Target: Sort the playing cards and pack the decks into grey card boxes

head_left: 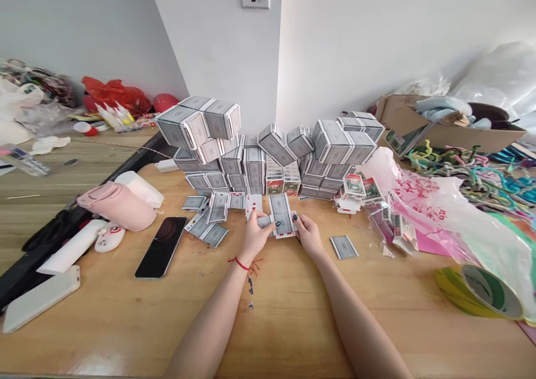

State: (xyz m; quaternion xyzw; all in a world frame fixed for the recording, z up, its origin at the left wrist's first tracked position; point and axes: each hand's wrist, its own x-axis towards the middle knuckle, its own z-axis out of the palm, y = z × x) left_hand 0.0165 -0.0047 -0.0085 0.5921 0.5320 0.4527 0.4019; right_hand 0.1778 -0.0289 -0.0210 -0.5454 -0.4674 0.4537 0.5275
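Between my two hands are several playing cards (280, 211), one standing out with its grey patterned back toward me. My left hand (256, 235) pinches a card on the left side, thumb on top. On the other side my right hand (309, 234) has its fingers closed on the edge of a card showing red pips. Just behind stands a structure of box shapes made from cards (234, 164). Loose cards (209, 228) lie left of my hands, some face up. A single card (344, 246) rests face down to the right.
At left are a black phone (161, 248), a pink tumbler (119, 205), a white mouse (109, 237) and a white case (42, 298). To the right are card boxes (354, 185), plastic wrapping (419, 195), a tape roll (479, 291) and a cardboard box (456, 136).
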